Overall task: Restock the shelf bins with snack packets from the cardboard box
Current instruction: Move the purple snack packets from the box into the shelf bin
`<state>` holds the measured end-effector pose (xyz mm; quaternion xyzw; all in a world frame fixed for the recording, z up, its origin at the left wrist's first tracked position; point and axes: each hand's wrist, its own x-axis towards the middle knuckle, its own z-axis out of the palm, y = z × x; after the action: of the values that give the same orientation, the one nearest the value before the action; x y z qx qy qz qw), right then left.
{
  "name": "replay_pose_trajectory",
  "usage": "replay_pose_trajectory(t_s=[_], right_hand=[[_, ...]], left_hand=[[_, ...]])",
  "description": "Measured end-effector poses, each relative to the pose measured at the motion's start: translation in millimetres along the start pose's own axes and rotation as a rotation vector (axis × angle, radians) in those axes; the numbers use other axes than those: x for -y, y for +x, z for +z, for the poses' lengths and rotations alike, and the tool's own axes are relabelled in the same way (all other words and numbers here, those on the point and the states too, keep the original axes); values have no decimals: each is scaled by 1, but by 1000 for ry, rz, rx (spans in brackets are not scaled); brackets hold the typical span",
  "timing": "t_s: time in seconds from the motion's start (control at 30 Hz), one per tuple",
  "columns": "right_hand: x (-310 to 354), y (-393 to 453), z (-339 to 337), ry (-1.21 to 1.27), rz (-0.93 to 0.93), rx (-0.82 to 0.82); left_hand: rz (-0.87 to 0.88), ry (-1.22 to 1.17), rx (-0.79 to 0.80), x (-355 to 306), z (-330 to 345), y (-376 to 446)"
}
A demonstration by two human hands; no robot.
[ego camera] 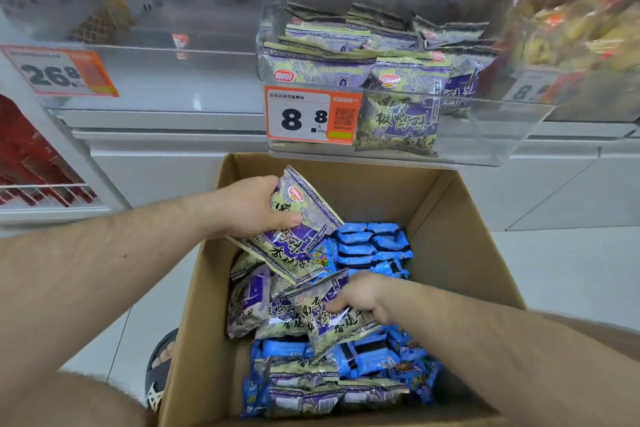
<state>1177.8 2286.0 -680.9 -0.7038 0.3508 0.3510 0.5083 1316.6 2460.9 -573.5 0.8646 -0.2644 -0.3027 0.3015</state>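
A: Which step is in hand?

B: Picking, I'd judge. The left hand (pixel 254 208) has its fingers (pixel 289 218) curled round a purple snack packet (pixel 294 229), held tilted above the cardboard box (pixel 460 218). The right hand (pixel 360 300) is down inside the box, pinching a second purple packet (pixel 329 319) on top of the heap.

A: So neither hand is slack?

B: No. Each holds a packet; the left thumb lies across the packet's face, and the right fingers are partly buried under theirs.

A: Where should they go?

B: The clear shelf bin (pixel 502 135) just above the far edge of the box, behind the 8.8 price tag (pixel 304 118), already holds matching purple packets (pixel 346 55). It looks roughly half full, with room at the front right.

A: And the next move?

B: Lifting both packets clear of the box and over the bin's front wall, then letting go. The blue packets (pixel 374 243) mixed in the box belong to another product, so the right hand needs to come up with only the purple one. The bin to the left, marked 26.8 (pixel 55 73), looks nearly bare.
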Motion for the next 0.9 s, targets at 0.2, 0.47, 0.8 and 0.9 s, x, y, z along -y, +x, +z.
replay_pose_trajectory(t_s=[0.2,0.47,0.8,0.9], right_hand=[[6,-69,-101,221,-101,67],[7,-124,-115,600,-467,306],[25,-145,-84,553,-607,91],[27,-153,-80,534,-626,-4]], left_hand=[[-50,-305,58,6,7,8],[-99,-581,112,-14,25,0],[15,-941,233,-65,51,-25],[96,-782,160,-74,55,-32]])
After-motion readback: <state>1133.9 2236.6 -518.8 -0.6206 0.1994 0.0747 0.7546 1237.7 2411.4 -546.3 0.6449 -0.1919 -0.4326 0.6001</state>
